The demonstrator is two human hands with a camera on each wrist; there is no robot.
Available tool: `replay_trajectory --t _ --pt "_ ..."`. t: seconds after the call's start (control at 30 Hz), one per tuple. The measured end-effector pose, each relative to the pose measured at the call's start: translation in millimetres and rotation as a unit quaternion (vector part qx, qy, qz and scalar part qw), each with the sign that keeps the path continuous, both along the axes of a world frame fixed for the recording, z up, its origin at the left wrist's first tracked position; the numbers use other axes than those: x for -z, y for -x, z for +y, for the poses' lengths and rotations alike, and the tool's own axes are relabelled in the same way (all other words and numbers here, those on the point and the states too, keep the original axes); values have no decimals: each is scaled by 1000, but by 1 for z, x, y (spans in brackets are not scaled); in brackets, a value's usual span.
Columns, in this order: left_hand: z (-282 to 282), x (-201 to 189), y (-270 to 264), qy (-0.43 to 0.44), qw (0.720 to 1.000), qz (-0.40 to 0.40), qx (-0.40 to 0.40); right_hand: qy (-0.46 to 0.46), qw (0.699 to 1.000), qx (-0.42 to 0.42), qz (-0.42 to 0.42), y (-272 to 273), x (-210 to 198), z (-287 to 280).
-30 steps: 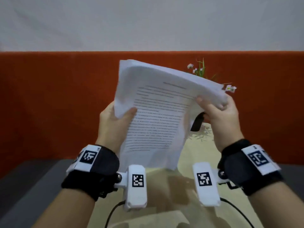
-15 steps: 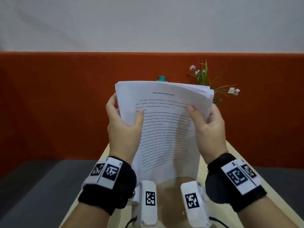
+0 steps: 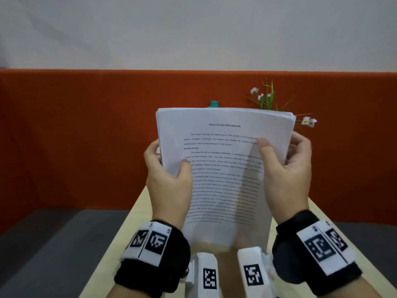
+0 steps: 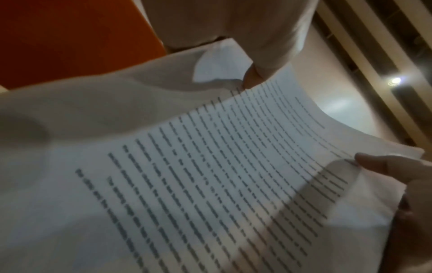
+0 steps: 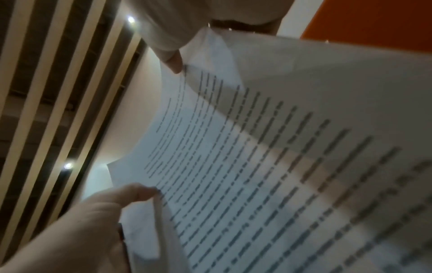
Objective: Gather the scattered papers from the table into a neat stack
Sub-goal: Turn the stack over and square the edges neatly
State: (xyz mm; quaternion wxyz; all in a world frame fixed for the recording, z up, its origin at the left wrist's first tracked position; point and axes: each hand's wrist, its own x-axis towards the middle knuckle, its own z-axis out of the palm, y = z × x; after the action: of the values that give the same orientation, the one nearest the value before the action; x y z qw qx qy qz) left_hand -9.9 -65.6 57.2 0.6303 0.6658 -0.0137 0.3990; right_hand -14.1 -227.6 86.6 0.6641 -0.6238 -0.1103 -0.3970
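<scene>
The gathering appears done, and the squaring-up step is in hand: the person is holding the papers (image 3: pixel 223 168) upright above the table (image 3: pixel 137 214), printed side toward the head camera, with the bottom edge hanging near the tabletop. The left hand (image 3: pixel 169 188) is clasping the sheaf's edge at 9 o'clock, thumb lying across the front page and fingers wrapping behind. The right hand (image 3: pixel 285 175) is gripping the edge at 3 o'clock the same way, thumb pressing on the text. So the bundle is sitting between the two hands, its upper half rising past both grips toward 12 o'clock.

The top edges are fanning slightly at the upper right corner, so the sheets are not yet flush. The next move probably calls for loosening both holds a little and tapping the bottom edge on the table, then laying the pile flat. Both wrist views are blurring, so whether the lower edges are lining up is hard to tell.
</scene>
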Motion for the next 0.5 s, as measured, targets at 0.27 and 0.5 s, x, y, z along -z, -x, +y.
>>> replay_trajectory --t 0.27,0.5 --pt "24 -54 5 -241 968 -48 -49 260 955 128 -63 6 -31 -13" --pt "36 -65 8 -319 946 -24 -52 350 922 162 -30 12 -46 -14"
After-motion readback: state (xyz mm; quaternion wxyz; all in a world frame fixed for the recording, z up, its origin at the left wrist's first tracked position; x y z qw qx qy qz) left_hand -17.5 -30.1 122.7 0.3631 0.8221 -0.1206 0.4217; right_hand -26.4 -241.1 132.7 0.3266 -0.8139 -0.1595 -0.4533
